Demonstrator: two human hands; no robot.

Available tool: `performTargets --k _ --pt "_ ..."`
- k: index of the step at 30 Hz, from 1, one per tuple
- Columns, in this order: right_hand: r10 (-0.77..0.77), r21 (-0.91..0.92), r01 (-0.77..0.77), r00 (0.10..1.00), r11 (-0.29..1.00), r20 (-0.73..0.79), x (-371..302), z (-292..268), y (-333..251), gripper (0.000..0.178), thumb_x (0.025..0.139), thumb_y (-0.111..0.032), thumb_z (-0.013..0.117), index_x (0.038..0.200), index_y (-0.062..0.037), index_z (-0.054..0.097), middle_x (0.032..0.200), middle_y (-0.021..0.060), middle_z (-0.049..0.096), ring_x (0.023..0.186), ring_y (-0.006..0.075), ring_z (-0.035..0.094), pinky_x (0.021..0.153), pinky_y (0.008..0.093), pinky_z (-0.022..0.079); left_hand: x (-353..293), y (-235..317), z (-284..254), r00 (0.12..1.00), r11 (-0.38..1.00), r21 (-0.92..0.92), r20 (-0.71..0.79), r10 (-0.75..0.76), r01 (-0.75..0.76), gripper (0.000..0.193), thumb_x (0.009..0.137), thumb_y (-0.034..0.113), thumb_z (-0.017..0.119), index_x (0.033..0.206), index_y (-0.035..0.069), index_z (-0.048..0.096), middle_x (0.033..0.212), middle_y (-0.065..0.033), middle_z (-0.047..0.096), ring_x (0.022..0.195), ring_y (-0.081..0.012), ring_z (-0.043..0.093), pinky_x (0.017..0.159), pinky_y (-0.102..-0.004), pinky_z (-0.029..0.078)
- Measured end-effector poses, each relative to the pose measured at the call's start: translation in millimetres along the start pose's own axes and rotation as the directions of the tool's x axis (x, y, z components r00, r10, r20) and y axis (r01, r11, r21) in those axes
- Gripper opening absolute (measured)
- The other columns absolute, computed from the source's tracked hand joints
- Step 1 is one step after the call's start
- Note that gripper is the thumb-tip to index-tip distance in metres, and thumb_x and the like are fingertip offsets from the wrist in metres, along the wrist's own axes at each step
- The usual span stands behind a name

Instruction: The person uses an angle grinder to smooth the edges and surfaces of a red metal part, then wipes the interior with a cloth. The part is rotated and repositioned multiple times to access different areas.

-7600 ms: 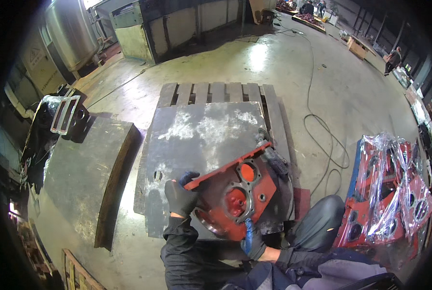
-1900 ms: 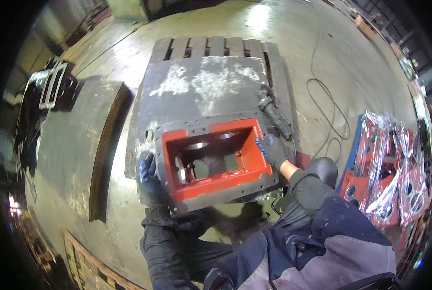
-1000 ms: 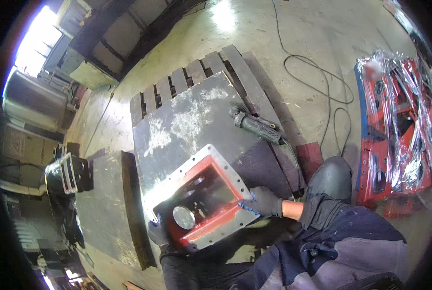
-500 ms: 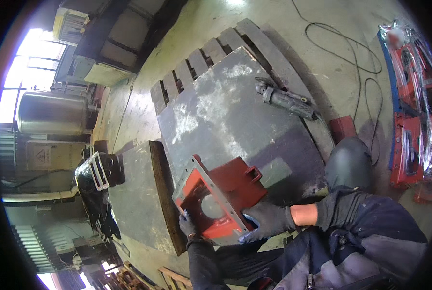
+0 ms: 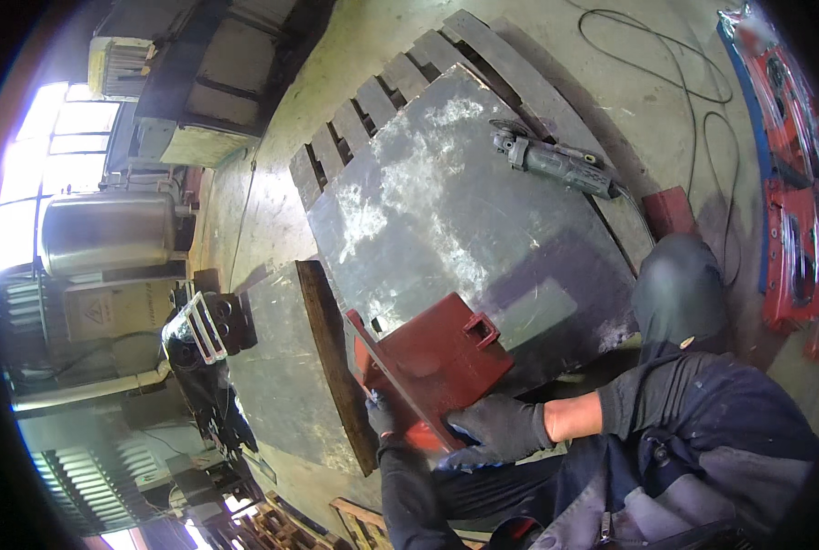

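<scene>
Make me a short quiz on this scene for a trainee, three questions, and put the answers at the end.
1. Multiple choice: what are the left hand and the right hand both holding?
A) a hammer
B) a red casting
C) a wooden plank
2. True or false: the film-wrapped red parts lie off to the person's right.
3. Open question: what tool lies on the dark board, and is either hand touching it?

Key
1: B.
2: True.
3: An angle grinder; neither hand is touching it.
</scene>
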State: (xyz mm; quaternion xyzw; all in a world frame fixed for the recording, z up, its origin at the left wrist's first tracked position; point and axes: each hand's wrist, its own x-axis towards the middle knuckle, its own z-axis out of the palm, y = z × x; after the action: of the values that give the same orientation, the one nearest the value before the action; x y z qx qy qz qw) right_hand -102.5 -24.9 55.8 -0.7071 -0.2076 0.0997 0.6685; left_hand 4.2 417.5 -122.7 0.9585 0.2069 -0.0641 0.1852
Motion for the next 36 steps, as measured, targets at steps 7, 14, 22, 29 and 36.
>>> performTargets --k 7,14,22,29,36 --pt "0.032 -0.015 -0.031 0.999 0.999 0.036 0 -4 -10 0.054 0.103 -0.053 0.062 0.099 0.0005 0.064 0.083 0.0259 0.068 0.079 0.0467 0.069 0.071 0.0521 0.054 0 -5 -5 1.0 1.0 -0.001 0.0 0.007 -0.007 0.074 0.106 0.065 0.042 0.133 -0.001 0.064 0.12 -0.032 0.071 0.115 -0.0545 0.064 0.093 -0.0582 0.051" --pt "0.132 -0.056 -0.137 0.987 0.989 -0.089 -24 -23 -8 0.041 0.105 -0.041 0.06 0.096 -0.0007 0.063 0.082 0.0253 0.068 0.076 0.0428 0.07 0.067 0.0494 0.052 -28 42 -18 0.998 0.999 -0.005 -0.05 0.037 -0.038 0.068 0.106 0.059 0.048 0.123 -0.003 0.067 0.115 -0.032 0.072 0.111 -0.0535 0.066 0.091 -0.0574 0.051" --pt "0.224 -0.02 -0.266 0.846 0.964 -0.484 -62 -80 42 0.039 0.105 -0.03 0.063 0.078 -0.0015 0.065 0.064 0.0169 0.065 0.058 0.0308 0.067 0.058 0.0451 0.05 -77 139 -44 0.979 1.0 -0.003 -0.203 -0.007 0.007 0.062 0.097 0.058 0.066 0.103 -0.004 0.072 0.094 -0.0291 0.074 0.091 -0.0494 0.071 0.078 -0.0554 0.052" --pt "0.414 0.091 -0.457 0.68 0.885 -0.606 -90 -123 149 0.048 0.108 -0.036 0.057 0.077 -0.0008 0.067 0.059 0.0128 0.06 0.056 0.0211 0.062 0.057 0.0427 0.048 -111 198 -22 0.979 0.993 -0.076 -0.175 -0.104 0.092 0.074 0.092 0.064 0.071 0.128 -0.001 0.068 0.113 -0.0264 0.075 0.101 -0.0447 0.072 0.084 -0.0525 0.054" --pt "0.26 -0.253 -0.489 0.755 0.835 -0.602 -67 -170 156 0.047 0.106 -0.042 0.06 0.083 -0.0014 0.069 0.075 0.0247 0.067 0.067 0.0369 0.067 0.068 0.0505 0.05 -126 221 -19 0.979 0.968 -0.243 -0.176 -0.105 0.06 0.08 0.094 0.056 0.071 0.142 -0.006 0.056 0.133 -0.0307 0.067 0.123 -0.0458 0.066 0.099 -0.0512 0.051"
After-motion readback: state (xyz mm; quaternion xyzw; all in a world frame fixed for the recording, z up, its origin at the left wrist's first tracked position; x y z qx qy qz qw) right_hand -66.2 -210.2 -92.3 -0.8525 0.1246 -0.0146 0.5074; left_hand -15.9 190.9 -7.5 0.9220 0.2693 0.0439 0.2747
